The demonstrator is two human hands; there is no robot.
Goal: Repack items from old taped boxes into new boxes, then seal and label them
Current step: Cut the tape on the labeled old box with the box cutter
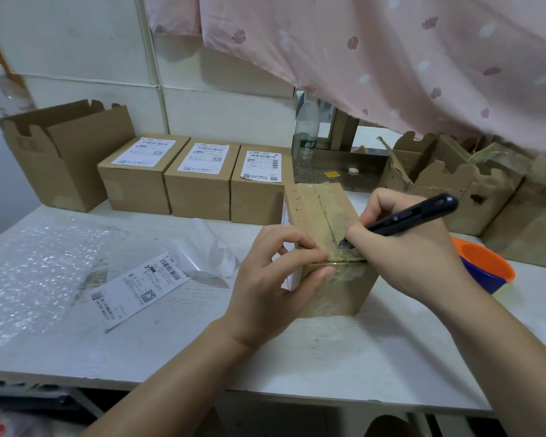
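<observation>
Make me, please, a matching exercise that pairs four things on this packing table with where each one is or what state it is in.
Things:
1. taped box
2. black cutter
3. loose shipping label
4. plastic bottle

Places or states:
a. standing at the back, below the pink curtain
b. lying flat on the table, to the left of both hands
c. gripped by the right hand, tip on the tape seam
d. held at its near corner by the left hand

Pairs: 1-d, 2-c, 3-b, 4-a.
</observation>
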